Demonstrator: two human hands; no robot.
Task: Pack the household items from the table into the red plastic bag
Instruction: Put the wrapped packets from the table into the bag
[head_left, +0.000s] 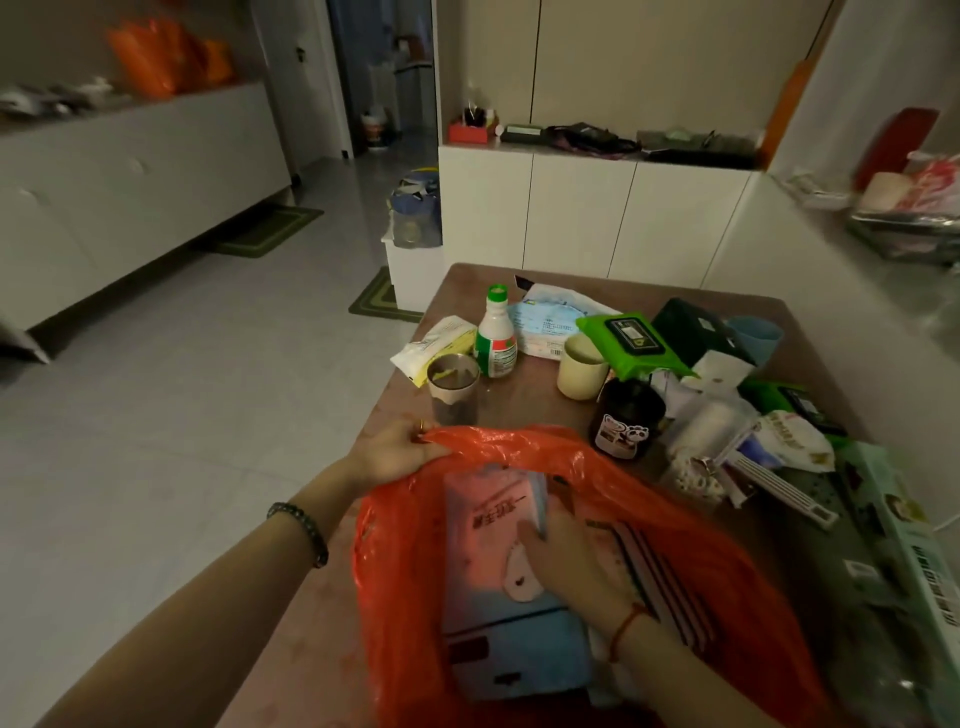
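one red bag (727, 551) is seen lying open on the near end of the table (540, 410), and two hands are counted at it. the bag's far rim is pinched and lifted by the left hand (400, 452), arm stretched forward. the right hand (566, 561) is reached down inside the bag, where one blue packet (493, 587) is gripped at its right edge; a striped item (660, 587) is seen beside it. dark printed characters are shown on the packet, too blurred to be read. beyond the bag, four cups are counted: a metal-rimmed cup (453, 387), a cream cup (582, 366), a black mug (626, 421) printed with a panda, and a blue cup (756, 338). one green-capped bottle (496, 338) is stood upright, and one green wipes pack (631, 338) is leaned against the clutter.
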